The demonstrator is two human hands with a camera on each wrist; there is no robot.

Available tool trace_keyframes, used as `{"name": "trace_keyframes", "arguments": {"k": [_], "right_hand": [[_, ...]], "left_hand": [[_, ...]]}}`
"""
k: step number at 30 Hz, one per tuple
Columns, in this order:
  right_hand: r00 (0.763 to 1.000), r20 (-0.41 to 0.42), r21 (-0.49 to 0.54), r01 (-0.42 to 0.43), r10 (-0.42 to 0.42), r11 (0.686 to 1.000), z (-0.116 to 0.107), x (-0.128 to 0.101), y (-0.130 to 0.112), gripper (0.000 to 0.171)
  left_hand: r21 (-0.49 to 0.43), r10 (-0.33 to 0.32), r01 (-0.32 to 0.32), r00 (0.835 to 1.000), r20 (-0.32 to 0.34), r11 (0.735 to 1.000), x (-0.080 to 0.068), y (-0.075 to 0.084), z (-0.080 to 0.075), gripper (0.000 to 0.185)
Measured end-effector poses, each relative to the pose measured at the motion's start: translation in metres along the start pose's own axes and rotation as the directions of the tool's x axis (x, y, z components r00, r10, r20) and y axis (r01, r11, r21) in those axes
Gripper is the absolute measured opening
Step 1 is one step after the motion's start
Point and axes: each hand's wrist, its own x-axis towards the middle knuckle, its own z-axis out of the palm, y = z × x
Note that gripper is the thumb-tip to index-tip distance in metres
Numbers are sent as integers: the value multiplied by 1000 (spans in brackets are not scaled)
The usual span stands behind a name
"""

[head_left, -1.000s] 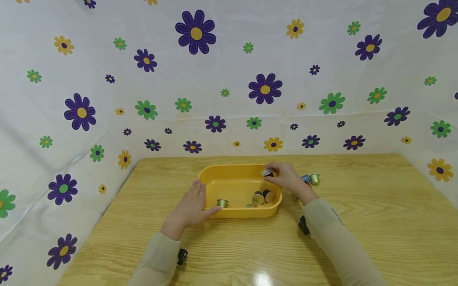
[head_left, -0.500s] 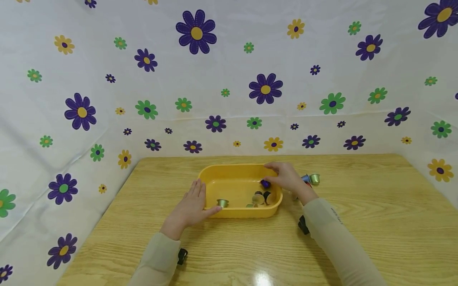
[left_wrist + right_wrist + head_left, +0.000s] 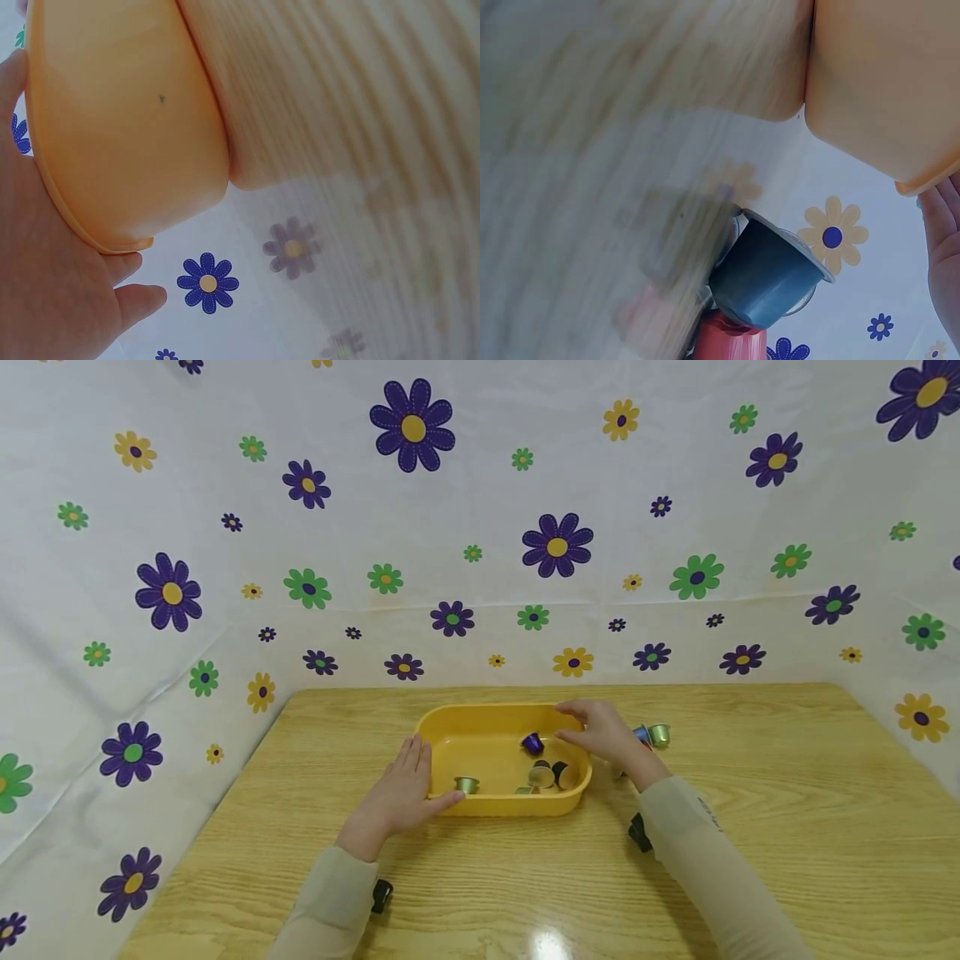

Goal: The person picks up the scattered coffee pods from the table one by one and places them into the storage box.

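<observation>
A yellow plastic tub (image 3: 480, 724) stands on the table. My left hand (image 3: 396, 795) rests on its left end, fingers straight along the side and thumb over the front rim. Over the right end is my right hand (image 3: 606, 737), thumb and fingers spread, holding nothing. A purple coffee capsule (image 3: 532, 743) lies on the tub floor just left of those fingertips. A green capsule (image 3: 467, 786) is near the tub's front left. Several dark and pale-lidded capsules (image 3: 542, 776) cluster at the front right. The left wrist view shows the tub's outer wall (image 3: 142, 112).
Right of the tub, partly behind my right hand, lie loose capsules: a green one (image 3: 659, 735), a blue one (image 3: 765, 274) and a red one (image 3: 729, 341). A wooden table (image 3: 787, 810) extends all round. A flower-printed sheet (image 3: 480, 510) hangs behind it.
My right hand has let go of the purple capsule, which dropped into the tub and rolled left. The fingers now stand apart. My left hand has stayed on the tub.
</observation>
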Motion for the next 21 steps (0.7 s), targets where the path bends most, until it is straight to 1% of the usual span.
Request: {"name": "trace_keyframes", "arguments": {"k": [6,15,21], "right_hand": [[1000,6,-4,4,-4,1000,-2,-3,0,42],[999,-18,4,37,-37,999,-7,-11,0,41],[998,-34,-36,49,-50,998,-14,-17,3,41]], "left_hand": [[10,4,-4,1000,-2,1000,1,-1,1,98],[13,10,-10,1000,-3,1000,1,-2,2,99],[9,11,-11,1000,-3,1000,1,-2,2,98]]}}
